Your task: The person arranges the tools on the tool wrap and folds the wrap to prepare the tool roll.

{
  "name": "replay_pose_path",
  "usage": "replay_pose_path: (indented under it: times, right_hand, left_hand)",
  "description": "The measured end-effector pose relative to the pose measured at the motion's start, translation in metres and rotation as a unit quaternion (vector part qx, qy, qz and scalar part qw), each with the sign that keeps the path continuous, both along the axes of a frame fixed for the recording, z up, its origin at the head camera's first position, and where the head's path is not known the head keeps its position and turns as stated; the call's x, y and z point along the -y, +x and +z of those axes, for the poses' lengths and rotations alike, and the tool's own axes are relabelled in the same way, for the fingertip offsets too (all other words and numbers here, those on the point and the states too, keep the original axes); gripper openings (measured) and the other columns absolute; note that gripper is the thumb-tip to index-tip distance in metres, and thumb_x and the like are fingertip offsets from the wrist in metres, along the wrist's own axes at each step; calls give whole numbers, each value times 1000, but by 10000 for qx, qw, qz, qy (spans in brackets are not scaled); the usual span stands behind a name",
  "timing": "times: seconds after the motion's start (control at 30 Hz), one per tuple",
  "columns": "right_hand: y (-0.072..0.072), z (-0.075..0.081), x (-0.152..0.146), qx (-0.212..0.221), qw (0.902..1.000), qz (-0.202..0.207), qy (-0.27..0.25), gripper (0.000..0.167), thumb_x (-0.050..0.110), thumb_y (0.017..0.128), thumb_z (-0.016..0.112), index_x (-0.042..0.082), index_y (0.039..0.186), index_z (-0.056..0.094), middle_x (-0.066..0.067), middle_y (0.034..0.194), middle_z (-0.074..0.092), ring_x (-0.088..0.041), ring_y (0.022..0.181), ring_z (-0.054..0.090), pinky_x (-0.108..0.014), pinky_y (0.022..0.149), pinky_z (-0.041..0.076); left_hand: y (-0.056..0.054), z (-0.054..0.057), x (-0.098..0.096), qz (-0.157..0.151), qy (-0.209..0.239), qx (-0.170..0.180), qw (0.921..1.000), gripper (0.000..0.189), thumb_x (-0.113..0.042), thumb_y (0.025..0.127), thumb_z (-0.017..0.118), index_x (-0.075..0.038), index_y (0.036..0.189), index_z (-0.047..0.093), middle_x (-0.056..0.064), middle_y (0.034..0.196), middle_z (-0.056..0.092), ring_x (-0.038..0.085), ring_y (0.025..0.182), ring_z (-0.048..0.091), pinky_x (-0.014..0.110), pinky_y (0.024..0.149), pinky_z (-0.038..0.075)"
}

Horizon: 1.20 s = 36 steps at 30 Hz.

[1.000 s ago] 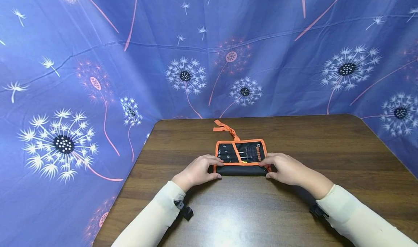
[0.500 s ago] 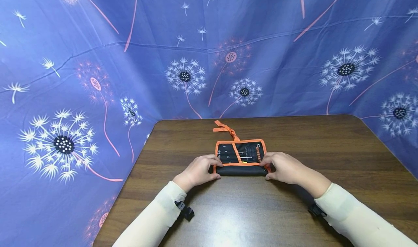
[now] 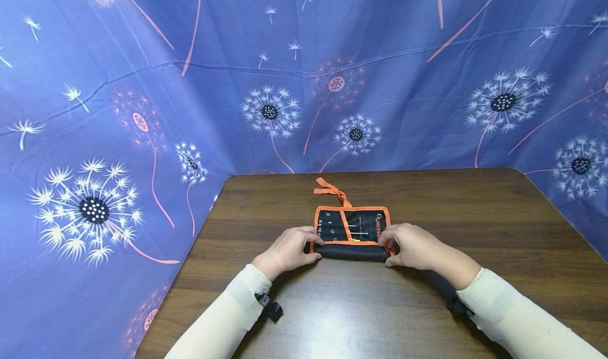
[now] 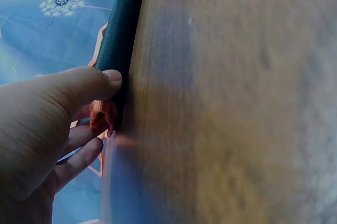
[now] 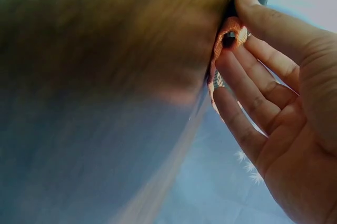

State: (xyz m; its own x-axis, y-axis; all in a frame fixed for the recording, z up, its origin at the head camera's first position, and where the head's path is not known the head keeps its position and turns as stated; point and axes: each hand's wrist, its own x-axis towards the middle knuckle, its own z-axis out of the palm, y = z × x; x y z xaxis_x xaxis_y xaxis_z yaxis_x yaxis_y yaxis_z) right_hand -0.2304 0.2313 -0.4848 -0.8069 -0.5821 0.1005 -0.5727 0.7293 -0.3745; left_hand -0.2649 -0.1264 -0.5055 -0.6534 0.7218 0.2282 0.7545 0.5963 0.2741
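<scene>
A black tool roll [image 3: 358, 252] with orange trim lies on the table in the head view, its near edge rolled up into a thick fold. Printed size numbers and small tool shafts show on its flat far part. My left hand [image 3: 287, 251] grips the left end of the fold, thumb on the near side and fingers over the top. At the right end, my right hand [image 3: 415, 248] holds the fold likewise. The left wrist view has the thumb against the dark fold [image 4: 120, 29]. In the right wrist view, orange trim [image 5: 217, 50] curls around the roll's end beside the fingers.
An orange tie strap [image 3: 332, 190] trails from the roll's far edge across the brown wooden table [image 3: 451, 195]. Behind and to the sides hangs a blue cloth [image 3: 214, 111] with dandelion prints. Dark camera straps sit on both sleeves.
The tool roll and its tie strap have shifted slightly toward me. Both hands keep their hold on the fold's ends, and the right fingers have curled in a little.
</scene>
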Motion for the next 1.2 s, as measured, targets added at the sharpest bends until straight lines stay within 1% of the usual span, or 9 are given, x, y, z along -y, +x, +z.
replay_pose_path:
  times: [0.23, 0.37, 0.47, 0.67, 0.8, 0.87, 0.97, 1.1, 1.2]
  right_hand:
    - [1, 1, -1, -100, 9999, 119, -25, 28, 17, 81, 91, 19, 105, 78, 14, 95, 66, -5, 80, 62, -31, 71, 53]
    - [2, 2, -3, 139, 9997, 155, -100, 24, 15, 87, 86, 17, 110, 79, 11, 104, 69, -6, 83, 62, -30, 71, 53]
    - [2, 2, -4, 286, 9994, 139, -126, 22, 14, 90, 82, 16, 112, 80, 8, 110, 71, -7, 87, 63, -31, 74, 54]
    - [3, 4, -4, 482, 9987, 114, -124, 20, 13, 98, 75, 10, 117, 78, -5, 122, 72, -26, 114, 68, -48, 93, 56]
    - [3, 6, -6, 570, 9982, 124, -159, 22, 12, 102, 70, 6, 122, 77, -11, 127, 72, -33, 121, 66, -52, 97, 53]
    - [2, 6, -6, 595, 9979, 124, -201, 23, 11, 102, 68, 5, 123, 76, -10, 125, 72, -31, 118, 68, -51, 96, 54]
    - [2, 6, -7, 775, 9960, 150, -407, 23, 9, 103, 67, 4, 124, 74, -5, 116, 75, -20, 103, 72, -43, 87, 58]
    - [1, 5, -9, 1055, 9913, 278, -742, 22, 5, 102, 67, 3, 123, 72, 4, 101, 74, -6, 81, 69, -31, 73, 57]
    - [1, 7, -10, 1212, 9882, 390, -846, 22, 6, 102, 67, 2, 122, 73, 5, 99, 74, -4, 79, 68, -29, 72, 56]
  left_hand:
    - [0, 0, 1, -12, 89, 51, 9999, 23, -29, 92, 83, -24, 114, 80, -12, 116, 72, 1, 104, 64, 27, 92, 53]
    - [1, 1, 1, 31, 130, 161, 9998, 21, -28, 95, 80, -23, 116, 79, -13, 114, 73, 0, 101, 64, 26, 90, 53]
    - [1, 3, 1, 68, 174, 347, 9992, 21, -28, 98, 76, -23, 117, 79, -12, 113, 73, 0, 92, 63, 23, 83, 52]
    - [1, 7, 2, 107, 243, 630, 9977, 18, -27, 100, 74, -22, 116, 79, -12, 106, 73, 1, 80, 59, 22, 74, 49]
    - [2, 9, 3, 128, 318, 788, 9963, 17, -29, 102, 71, -23, 116, 79, -14, 102, 73, 0, 81, 60, 24, 75, 51]
    - [2, 10, 3, 146, 374, 881, 9953, 18, -29, 103, 69, -23, 117, 79, -16, 101, 73, -1, 83, 62, 25, 77, 51]
    - [2, 11, 4, 177, 442, 986, 9940, 18, -30, 104, 67, -23, 117, 79, -17, 97, 72, -2, 83, 63, 26, 78, 52]
    - [1, 11, 3, 188, 438, 961, 9942, 18, -30, 105, 67, -24, 117, 79, -19, 94, 71, -2, 84, 63, 24, 79, 52]
    - [0, 12, 4, 166, 460, 968, 9941, 17, -28, 104, 67, -23, 115, 79, -20, 90, 69, -2, 82, 63, 23, 77, 51]
